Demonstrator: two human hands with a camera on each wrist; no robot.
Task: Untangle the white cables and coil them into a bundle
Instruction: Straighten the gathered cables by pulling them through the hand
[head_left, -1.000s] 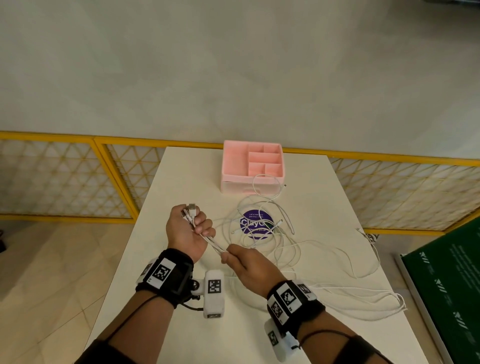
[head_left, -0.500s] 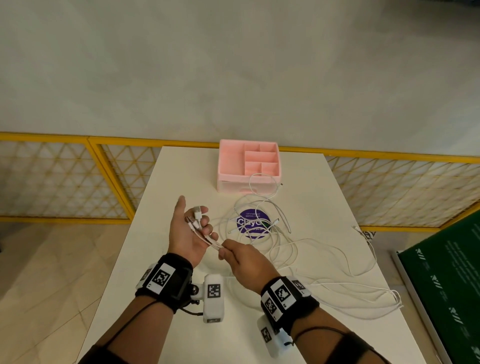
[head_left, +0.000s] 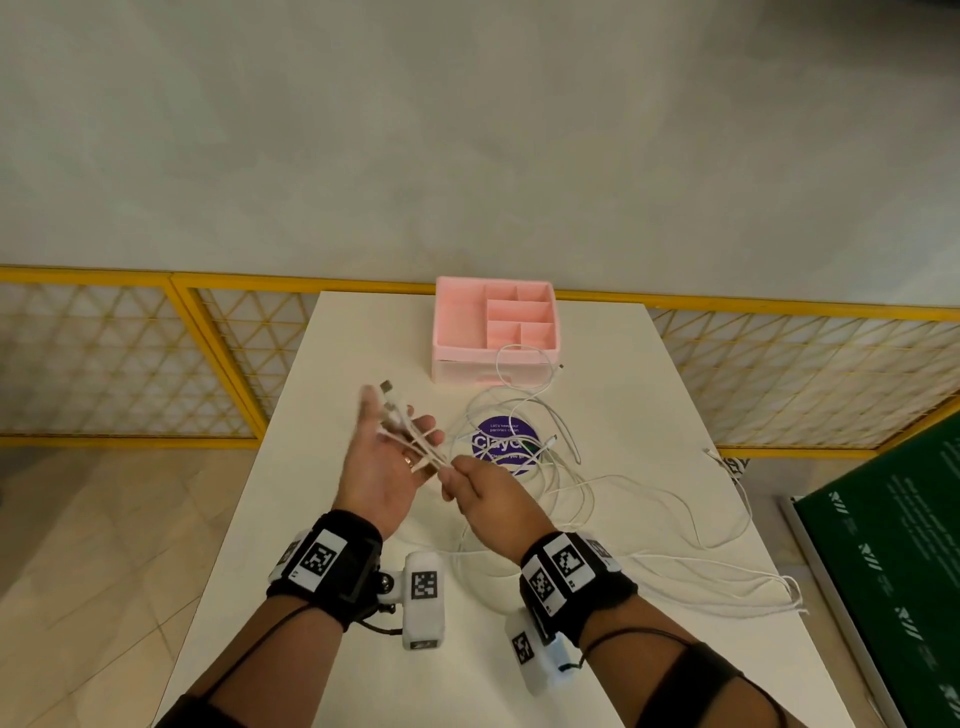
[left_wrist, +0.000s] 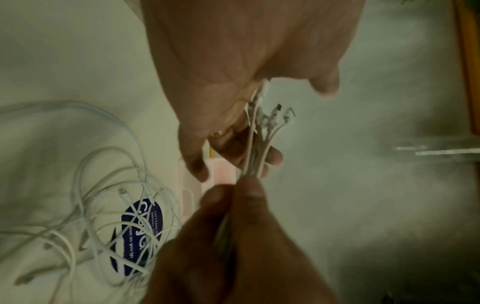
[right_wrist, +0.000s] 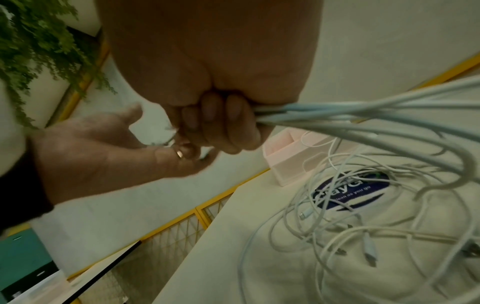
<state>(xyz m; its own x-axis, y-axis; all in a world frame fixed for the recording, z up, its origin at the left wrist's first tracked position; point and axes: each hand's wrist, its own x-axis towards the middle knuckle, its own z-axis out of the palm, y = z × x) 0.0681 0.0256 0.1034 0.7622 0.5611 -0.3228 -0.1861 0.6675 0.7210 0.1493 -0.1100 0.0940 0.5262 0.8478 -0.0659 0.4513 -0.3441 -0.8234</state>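
Note:
Several white cables (head_left: 545, 467) lie tangled over the middle and right of the white table (head_left: 675, 395). Their gathered plug ends (head_left: 400, 415) lie across my left hand (head_left: 387, 457), which is held palm up with fingers spread and thumb apart. My right hand (head_left: 483, 493) pinches the same strands just right of the left palm. The left wrist view shows the plug ends (left_wrist: 262, 131) fanning out over the left fingers (left_wrist: 272, 158). In the right wrist view the right hand (right_wrist: 215, 115) grips the cables (right_wrist: 337, 115), which trail down to the table.
A pink divided organizer (head_left: 467, 371) stands at the table's far edge, with one cable looped against it. A purple round sticker (head_left: 506, 441) lies under the tangle. A yellow mesh railing (head_left: 208, 280) runs behind the table. A green board (head_left: 893, 571) sits at the right.
My left hand has opened from a closed grip to a flat palm and risen slightly. The right hand has moved in to pinch the strands beside it.

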